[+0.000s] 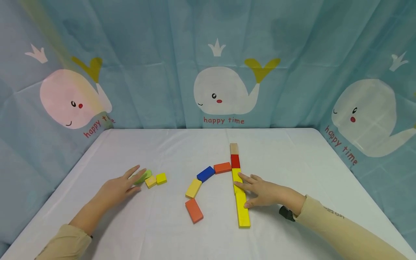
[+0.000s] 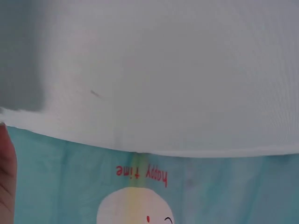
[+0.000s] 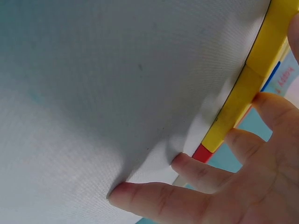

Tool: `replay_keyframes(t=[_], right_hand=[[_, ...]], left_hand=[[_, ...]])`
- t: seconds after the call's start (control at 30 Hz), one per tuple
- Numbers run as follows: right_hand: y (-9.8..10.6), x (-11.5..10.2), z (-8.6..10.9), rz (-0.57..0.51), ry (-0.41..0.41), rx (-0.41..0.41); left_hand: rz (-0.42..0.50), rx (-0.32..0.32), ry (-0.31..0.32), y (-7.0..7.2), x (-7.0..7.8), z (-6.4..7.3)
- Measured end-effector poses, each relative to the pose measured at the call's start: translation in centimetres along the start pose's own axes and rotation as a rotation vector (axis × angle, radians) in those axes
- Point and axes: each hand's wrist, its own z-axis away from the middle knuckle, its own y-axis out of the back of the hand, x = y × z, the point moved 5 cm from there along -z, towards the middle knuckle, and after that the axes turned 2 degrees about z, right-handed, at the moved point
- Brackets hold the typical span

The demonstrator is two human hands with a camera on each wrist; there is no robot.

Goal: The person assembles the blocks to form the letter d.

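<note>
My left hand (image 1: 118, 189) hovers over or touches a green block (image 1: 147, 174), its fingers spread and partly covering it; contact is unclear. Beside that block lie a pale yellow block (image 1: 151, 182) and a bright yellow block (image 1: 161, 178). With extended fingers, my right hand (image 1: 264, 191) touches the side of a straight row: an upper yellow block (image 1: 236, 175), a lower yellow block (image 1: 242, 216), a red block (image 1: 235, 161) and a plain wooden block (image 1: 234, 148). In the right wrist view, two fingertips meet the yellow block (image 3: 231, 112) while others reach the cloth.
Left of the row, a curve of blocks runs from an orange block (image 1: 222, 168) through a blue block (image 1: 206, 174) and a tan-yellow block (image 1: 193, 188) to another orange block (image 1: 194, 210). A white cloth (image 1: 156, 231) covers the table; whale-print curtains (image 1: 146, 72) enclose it.
</note>
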Motion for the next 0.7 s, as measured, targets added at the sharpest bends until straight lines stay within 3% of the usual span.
replay_keyframes(t=[0.07,0.17,0.37,0.7], right_hand=[[-0.01,-0.01,-0.05,-0.004,-0.012,-0.002],[-0.05,0.03,-0.14,-0.004,-0.024,-0.003],[-0.05,-0.04,-0.03,-0.003,-0.006,0.0],[-0.01,-0.07,0.13,-0.002,0.01,0.005]], left_hand=[[0.015,-0.069,0.053,-0.16,-0.37,0.11],[0.043,-0.104,0.087,-0.2,-0.6,0.14],[0.074,-0.119,0.111,-0.26,-0.64,0.02],[0.047,-0.133,0.092,-0.31,-0.3,-0.2]])
